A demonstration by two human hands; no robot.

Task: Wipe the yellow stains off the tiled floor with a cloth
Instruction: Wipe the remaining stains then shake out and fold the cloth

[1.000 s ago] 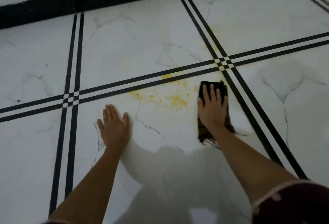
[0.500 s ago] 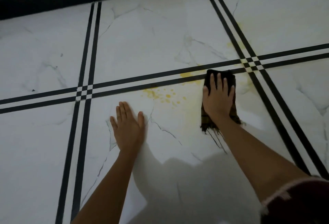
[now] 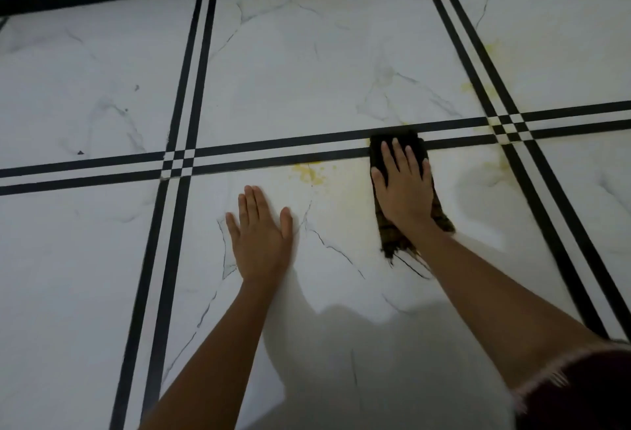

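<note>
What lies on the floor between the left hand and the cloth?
Head view: bare white tile between the left hand and the cloth, with yellow stains just beyond.

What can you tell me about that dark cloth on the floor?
The cloth is dark, nearly black at its far end and brownish with faint stripes nearer the person, with a frayed near edge. It looks like soft woven fabric, folded into a long strip. It lies flat on the white marble-look tiled floor, its far end covering the double black lines. The right hand presses down on it, palm flat, fingers spread.
</note>
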